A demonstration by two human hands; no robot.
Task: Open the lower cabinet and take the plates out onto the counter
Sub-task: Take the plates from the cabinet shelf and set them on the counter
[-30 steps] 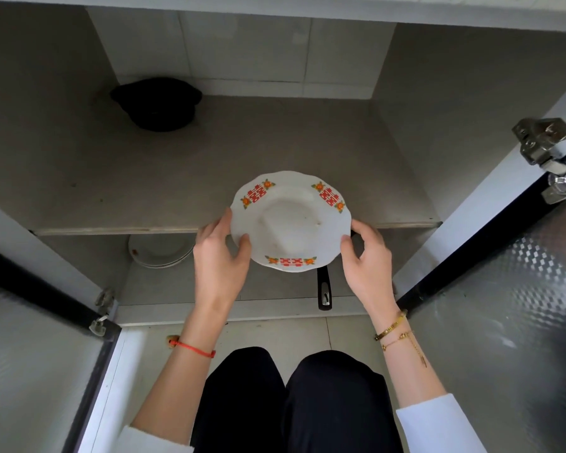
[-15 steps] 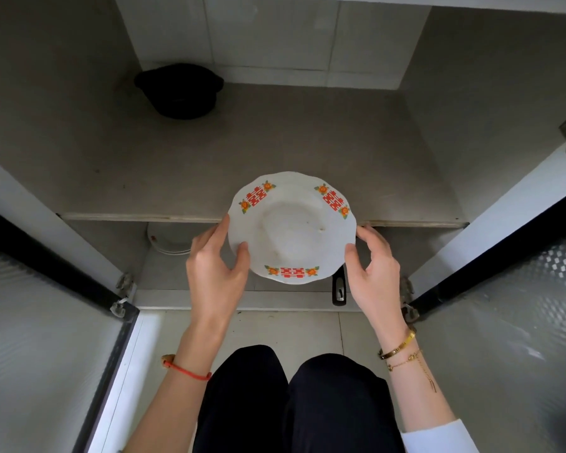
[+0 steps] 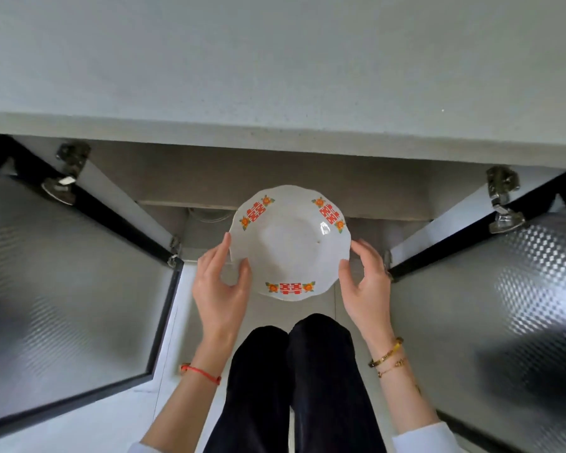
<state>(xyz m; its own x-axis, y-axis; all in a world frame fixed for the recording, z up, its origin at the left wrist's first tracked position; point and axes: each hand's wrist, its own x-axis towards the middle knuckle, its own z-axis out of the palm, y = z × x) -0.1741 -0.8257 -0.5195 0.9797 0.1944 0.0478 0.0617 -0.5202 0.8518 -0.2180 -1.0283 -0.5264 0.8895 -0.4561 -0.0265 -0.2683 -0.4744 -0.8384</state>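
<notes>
A white plate (image 3: 290, 243) with red and orange rim motifs is held level in front of the open lower cabinet (image 3: 209, 178), below the counter's front edge. My left hand (image 3: 221, 286) grips its left rim, thumb on top. My right hand (image 3: 365, 282) holds the right rim. Another white plate (image 3: 209, 216) shows partly on the cabinet's bottom level, behind the held one. The pale speckled counter (image 3: 275, 67) fills the upper part of the view.
Both cabinet doors stand wide open: the left door (image 3: 66, 289) and the right door (image 3: 504, 305), with frosted patterned panels and metal hinges (image 3: 504, 204). My dark-trousered legs (image 3: 294, 387) are directly below the plate, over a tiled floor.
The view has risen from inside the cabinet to above the counter's edge. The plate, still held by both hands, has come out of the cabinet and upward. The black pot is out of sight.
</notes>
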